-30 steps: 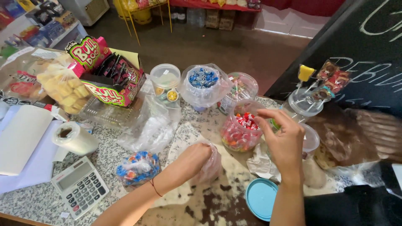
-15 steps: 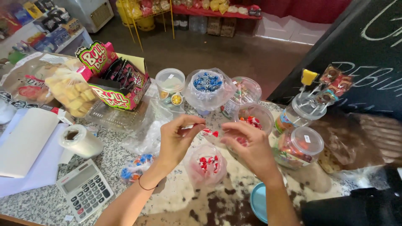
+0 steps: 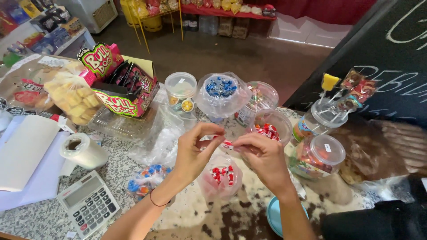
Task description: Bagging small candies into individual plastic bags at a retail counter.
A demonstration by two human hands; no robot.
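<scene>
Both hands have come together above the small clear bag (image 3: 221, 178) of red-and-white candies on the counter (image 3: 53, 213); left hand (image 3: 195, 153) and right hand (image 3: 262, 158) now pinch one wrapped candy (image 3: 227, 143) between them, just over that bag; filling seems underway.

Left of the fingers: a calculator (image 3: 88, 209), a tape roll (image 3: 83, 150) and a pink box (image 3: 120, 84); beyond them, a blue-candy jar (image 3: 221, 90).

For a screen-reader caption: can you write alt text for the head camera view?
Two hands, left hand and right hand, pinch a red-and-white wrapped candy above a small clear bag of candies on a granite counter. Candy jars, a calculator and a tape roll surround them.
</scene>
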